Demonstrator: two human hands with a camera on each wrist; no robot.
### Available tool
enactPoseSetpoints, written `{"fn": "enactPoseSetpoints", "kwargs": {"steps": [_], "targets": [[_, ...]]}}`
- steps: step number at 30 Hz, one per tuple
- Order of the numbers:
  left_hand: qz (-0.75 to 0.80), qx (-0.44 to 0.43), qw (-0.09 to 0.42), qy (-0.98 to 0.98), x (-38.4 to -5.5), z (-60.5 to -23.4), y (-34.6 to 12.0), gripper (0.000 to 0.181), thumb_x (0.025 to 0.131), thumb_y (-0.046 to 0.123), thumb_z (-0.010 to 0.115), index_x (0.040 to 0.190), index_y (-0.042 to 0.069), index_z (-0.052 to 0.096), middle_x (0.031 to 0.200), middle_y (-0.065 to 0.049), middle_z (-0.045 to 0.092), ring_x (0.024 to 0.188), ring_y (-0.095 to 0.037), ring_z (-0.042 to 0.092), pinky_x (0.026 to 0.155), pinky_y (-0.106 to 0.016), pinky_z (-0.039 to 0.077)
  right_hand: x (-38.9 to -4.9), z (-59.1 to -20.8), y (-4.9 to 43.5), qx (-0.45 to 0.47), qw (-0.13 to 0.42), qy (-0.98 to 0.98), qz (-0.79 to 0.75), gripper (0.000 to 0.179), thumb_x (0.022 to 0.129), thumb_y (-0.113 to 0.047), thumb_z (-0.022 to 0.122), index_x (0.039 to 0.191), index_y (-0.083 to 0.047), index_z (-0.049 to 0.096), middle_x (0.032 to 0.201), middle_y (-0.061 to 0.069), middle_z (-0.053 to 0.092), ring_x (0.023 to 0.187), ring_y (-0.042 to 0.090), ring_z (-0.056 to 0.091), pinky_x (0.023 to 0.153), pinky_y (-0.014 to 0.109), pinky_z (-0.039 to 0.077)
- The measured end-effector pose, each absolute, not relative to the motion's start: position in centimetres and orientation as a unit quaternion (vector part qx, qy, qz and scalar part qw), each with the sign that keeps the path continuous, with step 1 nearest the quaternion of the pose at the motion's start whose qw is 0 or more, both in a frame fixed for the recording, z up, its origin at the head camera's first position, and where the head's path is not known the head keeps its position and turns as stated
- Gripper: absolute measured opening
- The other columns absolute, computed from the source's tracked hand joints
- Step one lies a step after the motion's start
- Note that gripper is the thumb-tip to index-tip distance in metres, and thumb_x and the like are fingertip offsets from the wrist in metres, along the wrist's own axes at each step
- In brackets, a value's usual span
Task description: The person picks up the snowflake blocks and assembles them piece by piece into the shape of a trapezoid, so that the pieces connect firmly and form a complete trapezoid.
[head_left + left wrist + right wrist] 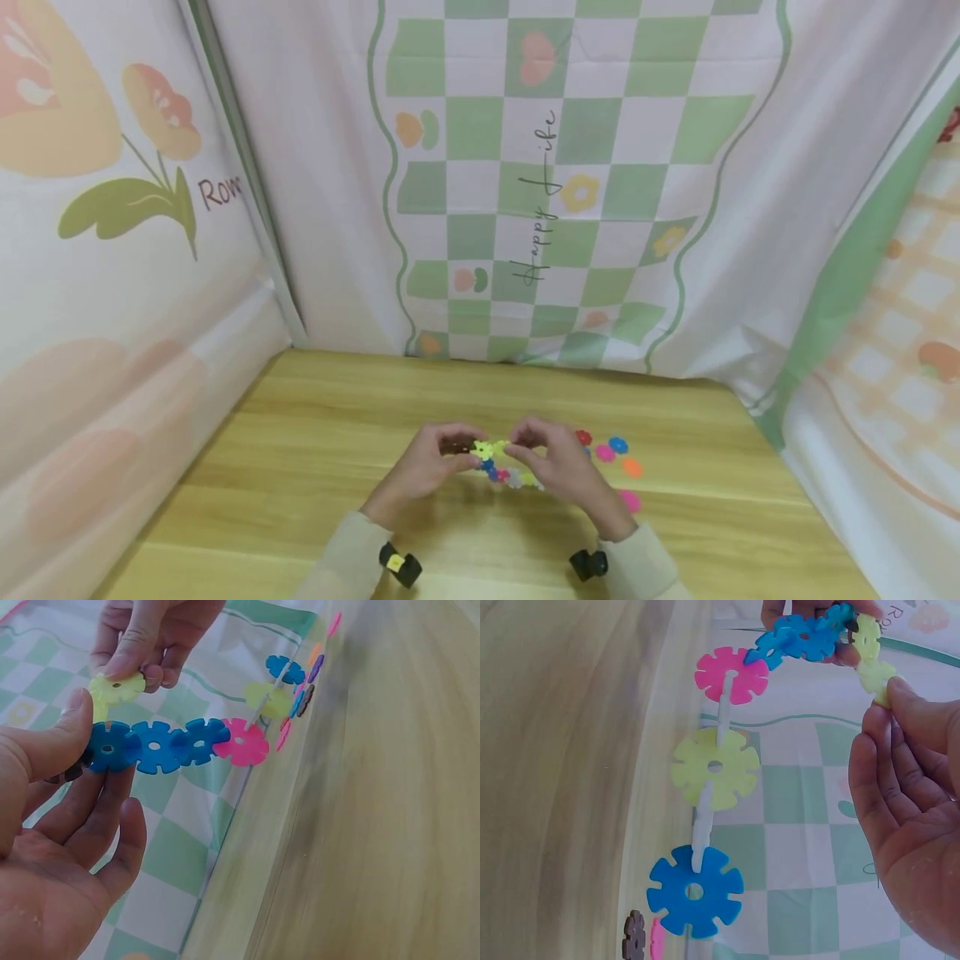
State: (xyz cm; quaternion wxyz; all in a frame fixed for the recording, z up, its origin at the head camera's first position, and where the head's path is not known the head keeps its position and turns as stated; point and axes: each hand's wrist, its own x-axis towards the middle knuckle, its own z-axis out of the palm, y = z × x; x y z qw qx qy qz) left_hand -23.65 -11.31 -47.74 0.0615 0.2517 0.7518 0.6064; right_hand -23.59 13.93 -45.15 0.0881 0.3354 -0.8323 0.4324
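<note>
A chain of slotted plastic snowflake discs hangs between the two hands. My left hand [67, 847] pinches it between thumb and fingers, where a blue disc [109, 746], a dark disc and yellow discs join. My right hand [922, 795] pinches the yellow disc [877, 673] at one end. From the left hand the chain runs through several blue discs [804, 637] to a pink disc [731, 675]. A white disc, seen edge-on, links that to a larger-looking yellow disc [731, 766]. Another white disc [702, 829] leads to a blue disc [695, 892] at the other end.
Loose discs lie on the wooden table [337, 417] to the right, beyond the right hand: red [583, 437], blue [618, 445], orange [633, 467] and pink [630, 500] among them. Patterned curtains [480, 192] enclose the table at the back and sides.
</note>
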Motion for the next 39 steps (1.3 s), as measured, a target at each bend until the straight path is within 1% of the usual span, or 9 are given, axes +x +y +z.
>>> {"fn": "enactPoseSetpoints", "kwargs": {"steps": [3,9,13,15,19,23,28,34,39], "targets": [[0.61,0.249,0.06,0.749,-23.6,-47.6,-11.4,0.034,0.098,0.009,0.074,0.131,0.002,0.07,0.127,-0.017,0.073,0.111,-0.017,0.069,0.097,-0.022,0.058,-23.6,-45.2,13.8,0.335,0.089,-0.832,0.434,0.006,0.099,-0.017,0.075,0.098,-0.013,0.071,0.09,0.001,0.076,0.085,0.005,0.071,0.08,0.033,0.065],[0.612,0.252,0.061,0.747,-23.6,-47.6,-11.4,0.036,0.098,0.009,0.074,0.131,-0.001,0.069,0.129,-0.017,0.073,0.111,-0.016,0.069,0.097,-0.021,0.058,-23.6,-45.2,13.9,0.34,0.09,-0.83,0.432,0.005,0.098,-0.015,0.075,0.098,-0.015,0.07,0.09,-0.002,0.075,0.085,0.005,0.071,0.078,0.032,0.065],[0.611,0.25,0.061,0.748,-23.6,-47.7,-11.4,0.036,0.098,0.009,0.074,0.132,-0.001,0.069,0.13,-0.017,0.073,0.112,-0.016,0.069,0.097,-0.022,0.058,-23.6,-45.3,13.9,0.35,0.095,-0.827,0.429,0.008,0.097,-0.012,0.076,0.097,-0.016,0.069,0.09,0.001,0.075,0.084,0.004,0.07,0.077,0.031,0.064],[0.612,0.25,0.06,0.748,-23.7,-47.8,-11.4,0.035,0.098,0.009,0.074,0.131,-0.001,0.069,0.13,-0.017,0.073,0.112,-0.016,0.069,0.097,-0.022,0.058,-23.6,-45.3,13.9,0.352,0.097,-0.827,0.427,0.01,0.096,-0.011,0.077,0.097,-0.017,0.069,0.089,-0.001,0.074,0.083,0.004,0.069,0.078,0.031,0.064],[0.614,0.254,0.057,0.746,-23.6,-47.8,-11.4,0.034,0.097,0.007,0.075,0.13,0.0,0.07,0.129,-0.018,0.073,0.11,-0.014,0.07,0.097,-0.022,0.058,-23.5,-45.4,13.8,0.359,0.105,-0.826,0.421,0.01,0.095,-0.009,0.077,0.097,-0.015,0.069,0.089,-0.004,0.074,0.083,0.004,0.069,0.079,0.031,0.064],[0.617,0.257,0.054,0.742,-23.5,-47.8,-11.2,0.033,0.096,0.006,0.075,0.128,0.0,0.071,0.127,-0.02,0.074,0.107,-0.009,0.071,0.096,-0.022,0.059,-23.3,-45.7,13.2,0.353,0.129,-0.825,0.421,0.009,0.094,-0.006,0.077,0.096,-0.01,0.07,0.087,-0.004,0.073,0.082,0.005,0.07,0.078,0.029,0.064],[0.617,0.248,0.051,0.745,-23.3,-47.7,-11.2,0.034,0.094,0.006,0.077,0.127,-0.001,0.072,0.125,-0.02,0.075,0.103,-0.009,0.071,0.091,-0.022,0.061,-22.9,-46.3,12.4,0.325,0.162,-0.829,0.425,0.014,0.091,-0.005,0.081,0.093,-0.014,0.07,0.084,-0.005,0.073,0.079,0.004,0.07,0.075,0.028,0.064],[0.597,0.244,0.06,0.762,-23.4,-47.7,-11.4,0.033,0.096,0.008,0.075,0.128,0.003,0.072,0.128,-0.016,0.075,0.11,-0.017,0.071,0.094,-0.025,0.061,-22.5,-46.2,12.1,0.294,0.124,-0.844,0.431,0.009,0.095,-0.011,0.078,0.095,-0.014,0.07,0.087,-0.007,0.072,0.082,0.003,0.069,0.078,0.03,0.064],[0.547,0.261,0.044,0.795,-23.3,-47.5,-11.3,0.035,0.097,0.02,0.077,0.13,0.009,0.072,0.128,-0.005,0.075,0.112,-0.017,0.07,0.098,-0.029,0.058,-22.5,-45.5,12.5,0.314,0.115,-0.851,0.406,0.006,0.096,-0.013,0.077,0.097,-0.015,0.071,0.088,-0.008,0.071,0.082,0.003,0.067,0.077,0.03,0.064]]}}
